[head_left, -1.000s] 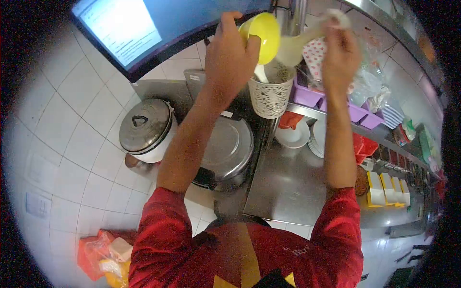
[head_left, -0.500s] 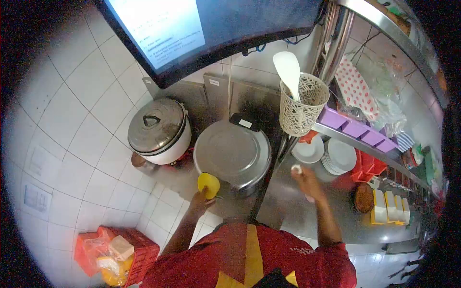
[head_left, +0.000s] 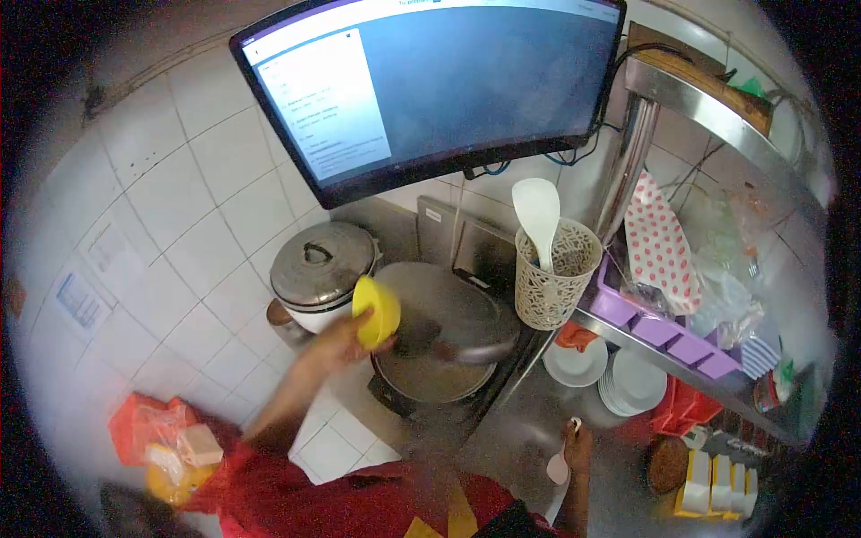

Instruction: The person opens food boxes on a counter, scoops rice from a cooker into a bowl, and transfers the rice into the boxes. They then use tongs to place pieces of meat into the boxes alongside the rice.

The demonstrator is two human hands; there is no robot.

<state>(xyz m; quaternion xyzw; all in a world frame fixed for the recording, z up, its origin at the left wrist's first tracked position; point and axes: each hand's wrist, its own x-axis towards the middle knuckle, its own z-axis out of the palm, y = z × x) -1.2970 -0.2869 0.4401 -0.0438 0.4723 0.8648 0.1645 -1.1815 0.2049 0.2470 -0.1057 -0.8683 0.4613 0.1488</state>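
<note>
A yellow bowl (head_left: 377,312) is in my left hand (head_left: 343,341), at the left edge of a wide metal lid (head_left: 453,309). That lid is raised and tilted over the large pot (head_left: 435,375), whose front part shows uncovered; what holds the lid up is blurred. Lower right, over the steel counter, my right hand (head_left: 579,448) is closed on a spoon with a pale pink bowl (head_left: 558,468) and a white handle end.
A lidded white cooker (head_left: 318,269) stands behind the left hand. Above hangs a monitor (head_left: 484,81). A lattice basket (head_left: 552,278) holds a white paddle. Stacked plates (head_left: 635,384) sit under the shelf with purple bins (head_left: 659,330). A red crate and bags (head_left: 166,448) are lower left.
The large pot's lid has gone from lying flat to tilted up. My left hand has risen with the yellow bowl. My right hand is lower in view, and the view has shifted.
</note>
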